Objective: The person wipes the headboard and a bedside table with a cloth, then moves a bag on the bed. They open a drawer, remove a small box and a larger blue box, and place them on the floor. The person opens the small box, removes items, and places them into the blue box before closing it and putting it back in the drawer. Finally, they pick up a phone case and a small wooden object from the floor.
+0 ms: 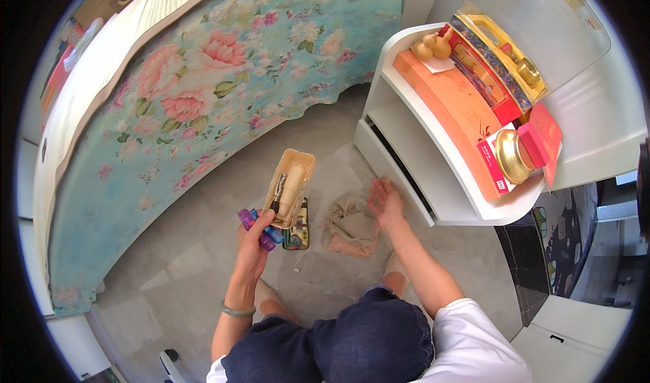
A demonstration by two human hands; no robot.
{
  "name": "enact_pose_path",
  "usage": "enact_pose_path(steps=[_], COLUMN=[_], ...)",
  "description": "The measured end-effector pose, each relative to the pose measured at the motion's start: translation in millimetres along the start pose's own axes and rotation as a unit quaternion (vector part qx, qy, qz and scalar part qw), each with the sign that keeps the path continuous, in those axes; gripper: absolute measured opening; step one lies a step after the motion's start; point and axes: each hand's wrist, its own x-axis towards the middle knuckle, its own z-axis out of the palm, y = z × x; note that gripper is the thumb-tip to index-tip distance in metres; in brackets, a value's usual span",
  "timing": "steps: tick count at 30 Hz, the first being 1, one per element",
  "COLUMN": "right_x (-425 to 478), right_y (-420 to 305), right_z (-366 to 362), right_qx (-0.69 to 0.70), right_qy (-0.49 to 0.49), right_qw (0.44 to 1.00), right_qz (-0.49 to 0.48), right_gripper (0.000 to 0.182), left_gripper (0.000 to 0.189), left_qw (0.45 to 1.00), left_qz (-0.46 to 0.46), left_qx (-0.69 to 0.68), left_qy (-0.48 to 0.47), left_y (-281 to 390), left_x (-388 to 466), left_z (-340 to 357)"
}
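Note:
My left hand grips the near end of a tan open box, together with purple and blue plastic pieces on its left side. Inside the box lie a pale cylindrical item and a thin item with a dark handle and a patterned end. Below the box, a flat patterned case rests on the floor, partly covered. My right hand is by the lower drawer front, fingers spread; I make out nothing in it. Between the hands a crumpled beige and pinkish cloth or pouch lies on the floor.
A white cabinet stands at the right, its drawer slightly ajar. On its top are an orange box, small gourds and a gold-coloured round object. A floral cloth hangs along the left. A tiny pale scrap is on the floor.

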Motion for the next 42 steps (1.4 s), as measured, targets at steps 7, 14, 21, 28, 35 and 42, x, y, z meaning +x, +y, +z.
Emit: enact_pose_path(steps=[7, 14, 21, 28, 35, 42], right_x=[-34, -71, -74, -94, -138, -156], right_y=[52, 80, 92, 85, 26, 4], right_z=[10, 27, 24, 31, 68, 107], right_qx=[0.006, -0.007, -0.018, -0.087, -0.211, -0.574], right_qy=[-0.017, -0.022, -0.033, -0.057, -0.201, -0.163], right_qw=[0.997, 0.989, 0.979, 0.967, 0.929, 0.561], right_qz=[0.076, 0.147, 0.202, 0.233, -0.229, -0.574], right_gripper=[0.022, 0.022, 0.022, 0.023, 0.025, 0.025], left_gripper=[0.025, 0.022, 0.021, 0.019, 0.023, 0.024], left_qw=[1.000, 0.996, 0.997, 1.000, 0.994, 0.986], left_qz=[-0.001, 0.024, 0.018, 0.004, 0.023, 0.040], left_qx=[-0.017, -0.041, -0.043, 0.008, 0.095, 0.161], left_qy=[0.025, 0.070, 0.062, 0.029, 0.049, 0.020], left_y=[-3, 0, -1, -2, 3, -2], left_x=[-1, -4, -3, -9, -18, -21], left_z=[-7, -11, -3, -12, -1, 2])
